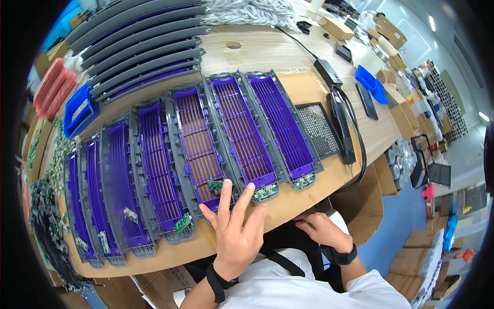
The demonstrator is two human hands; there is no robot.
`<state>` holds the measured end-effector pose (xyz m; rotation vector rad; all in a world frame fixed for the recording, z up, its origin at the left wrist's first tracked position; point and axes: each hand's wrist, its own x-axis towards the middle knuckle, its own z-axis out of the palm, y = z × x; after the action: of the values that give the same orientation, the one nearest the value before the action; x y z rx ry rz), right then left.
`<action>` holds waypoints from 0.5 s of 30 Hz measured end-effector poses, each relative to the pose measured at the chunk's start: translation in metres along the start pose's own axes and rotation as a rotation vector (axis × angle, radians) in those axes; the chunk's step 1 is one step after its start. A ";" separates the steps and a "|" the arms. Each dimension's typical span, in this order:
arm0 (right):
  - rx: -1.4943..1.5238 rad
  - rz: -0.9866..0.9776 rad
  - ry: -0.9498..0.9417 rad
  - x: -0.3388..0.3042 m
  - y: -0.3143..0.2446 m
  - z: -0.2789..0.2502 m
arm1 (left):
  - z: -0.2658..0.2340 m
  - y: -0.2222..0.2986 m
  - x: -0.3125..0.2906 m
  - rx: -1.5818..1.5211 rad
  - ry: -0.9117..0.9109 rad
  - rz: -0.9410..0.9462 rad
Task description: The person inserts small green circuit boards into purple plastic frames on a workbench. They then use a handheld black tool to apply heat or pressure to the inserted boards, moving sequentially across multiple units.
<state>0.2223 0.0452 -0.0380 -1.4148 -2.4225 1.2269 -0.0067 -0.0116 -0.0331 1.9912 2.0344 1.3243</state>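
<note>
My left hand [237,229] reaches over the near end of a grey frame with a purple slatted grille [199,139]. Its fingers are spread, and a small green circuit board [215,184] lies by the fingertips. Right of it, the neighbouring purple-grilled frame [242,129] has another green board [265,192] at its near end. My right hand [325,232] is low at the table's front edge with fingers curled in; whether anything is between them is hidden. More such frames stand in a row, one with a loose green board [183,222] on its near end.
Several grey panels [144,46] are stacked at the back left near a blue bin [81,110]. A corded black electric screwdriver [340,129] lies beside a black perforated tray [319,130] on the right. Black cables [49,226] hang at the left edge. A cardboard box [368,206] stands below the table's right side.
</note>
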 end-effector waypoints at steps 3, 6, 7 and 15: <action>0.082 -0.305 -0.073 0.005 -0.076 -0.041 | -0.006 -0.003 -0.002 -0.044 0.058 0.024; -0.045 -0.625 -0.007 0.012 -0.101 -0.061 | -0.017 0.000 -0.007 -0.020 0.115 0.001; -0.068 -0.653 0.052 0.018 -0.105 -0.063 | -0.023 0.002 -0.008 -0.031 0.116 -0.008; -0.034 -0.725 0.176 0.033 -0.095 -0.043 | -0.093 0.012 -0.071 -0.074 0.557 -0.190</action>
<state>0.1556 0.0721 0.0442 -0.5061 -2.4720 0.8376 -0.0330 -0.1223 -0.0048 1.4590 2.2529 2.0382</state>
